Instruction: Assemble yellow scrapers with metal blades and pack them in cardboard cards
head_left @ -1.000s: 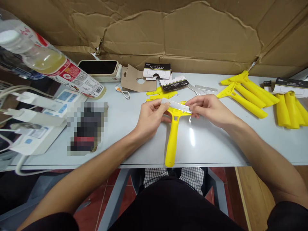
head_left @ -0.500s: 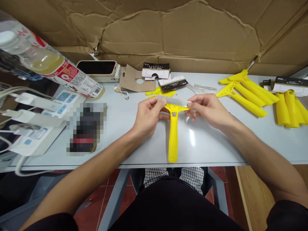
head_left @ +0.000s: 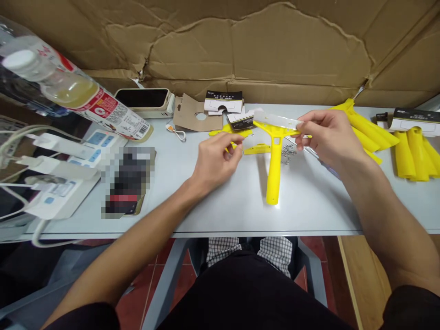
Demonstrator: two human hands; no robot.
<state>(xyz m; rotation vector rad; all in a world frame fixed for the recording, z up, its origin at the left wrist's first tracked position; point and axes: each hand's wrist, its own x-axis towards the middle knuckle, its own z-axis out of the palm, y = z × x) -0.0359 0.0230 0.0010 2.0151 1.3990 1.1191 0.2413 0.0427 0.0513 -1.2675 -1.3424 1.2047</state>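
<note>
My right hand (head_left: 328, 135) pinches the right end of a yellow scraper's head, holding the scraper (head_left: 274, 169) above the table with its handle pointing down. A flat metal blade (head_left: 280, 121) lies along the scraper's head, its right end under my right fingers. My left hand (head_left: 220, 158) has let its fingers curl loosely, thumb apart from the index finger, with nothing visibly held. Beside it lie a small yellow strip (head_left: 257, 149) and more yellow strips (head_left: 220, 131), partly hidden by the hand. Several small screws (head_left: 288, 154) are scattered behind the scraper.
Several yellow handles (head_left: 373, 130) lie at the right, with more yellow pieces (head_left: 417, 153) beyond. Black-and-white packages (head_left: 223, 101) and a cardboard piece (head_left: 192, 114) sit at the back. On the left are a bottle (head_left: 103, 110), a power strip (head_left: 77, 183) and a blurred phone (head_left: 129, 181).
My left hand has let go of the scraper and blade. My right hand has lifted them up and to the right, uncovering the screws and a yellow strip.
</note>
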